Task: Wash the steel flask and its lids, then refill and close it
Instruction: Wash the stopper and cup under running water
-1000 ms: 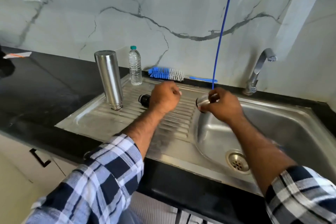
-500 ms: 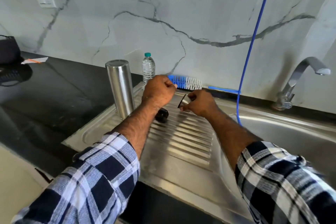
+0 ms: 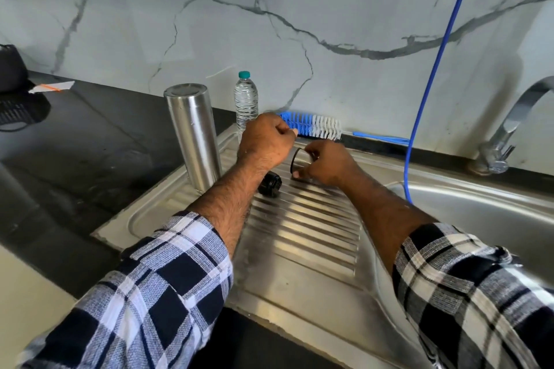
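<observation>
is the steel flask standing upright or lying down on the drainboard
Upright. The steel flask stands on end on the drainboard, its flat closed end facing up, left of the left hand.

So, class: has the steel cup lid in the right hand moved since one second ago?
Yes. The steel cup lid left the sink basin edge, moving left over the drainboard.

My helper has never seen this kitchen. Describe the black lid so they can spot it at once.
Start at the ribbed steel drainboard left of the sink basin. Near its back stands the tall steel flask; the black lid lies on the ribs just to its right, beside the left forearm. It is the only small, dark, round piece there; everything near it is shiny steel, clear plastic or blue.
</observation>
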`<action>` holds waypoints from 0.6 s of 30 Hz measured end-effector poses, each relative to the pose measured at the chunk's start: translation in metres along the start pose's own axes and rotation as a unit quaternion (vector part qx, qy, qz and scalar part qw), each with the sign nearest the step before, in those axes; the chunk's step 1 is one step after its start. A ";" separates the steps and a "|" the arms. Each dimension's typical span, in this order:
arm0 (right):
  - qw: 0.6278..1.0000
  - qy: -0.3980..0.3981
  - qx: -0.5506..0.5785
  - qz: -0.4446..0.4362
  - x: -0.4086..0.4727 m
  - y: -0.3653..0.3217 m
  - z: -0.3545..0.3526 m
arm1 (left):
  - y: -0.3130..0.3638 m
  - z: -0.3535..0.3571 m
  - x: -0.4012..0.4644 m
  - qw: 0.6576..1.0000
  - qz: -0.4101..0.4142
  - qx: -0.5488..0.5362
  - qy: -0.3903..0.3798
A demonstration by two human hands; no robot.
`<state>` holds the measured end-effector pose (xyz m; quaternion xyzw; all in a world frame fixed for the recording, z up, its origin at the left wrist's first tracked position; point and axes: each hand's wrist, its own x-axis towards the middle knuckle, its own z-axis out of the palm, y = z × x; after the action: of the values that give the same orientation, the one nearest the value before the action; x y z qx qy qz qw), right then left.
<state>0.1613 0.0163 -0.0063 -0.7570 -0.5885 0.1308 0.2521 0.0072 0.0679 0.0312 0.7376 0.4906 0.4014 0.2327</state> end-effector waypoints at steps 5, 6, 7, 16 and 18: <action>1.000 -0.005 -0.010 -0.015 -0.010 -0.006 -0.008 | 0.005 -0.005 -0.004 1.000 -0.007 0.007 0.003; 1.000 -0.002 -0.010 -0.012 -0.013 -0.005 -0.013 | 0.008 -0.006 -0.006 1.000 -0.006 0.009 0.000; 1.000 0.003 -0.013 -0.011 -0.015 -0.005 -0.018 | 0.009 -0.006 -0.007 1.000 -0.005 0.008 -0.002; 0.996 0.068 -0.055 0.034 -0.109 0.044 -0.087 | 0.070 0.037 -0.068 0.998 0.011 -0.014 -0.054; 0.993 0.080 -0.061 0.057 -0.146 0.067 -0.107 | 0.094 0.059 -0.095 0.996 0.030 -0.014 -0.078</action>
<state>0.2296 -0.1596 0.0338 -0.8114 -0.5288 0.0485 0.2440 0.0870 -0.0537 0.0325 0.7781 0.4426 0.3559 0.2684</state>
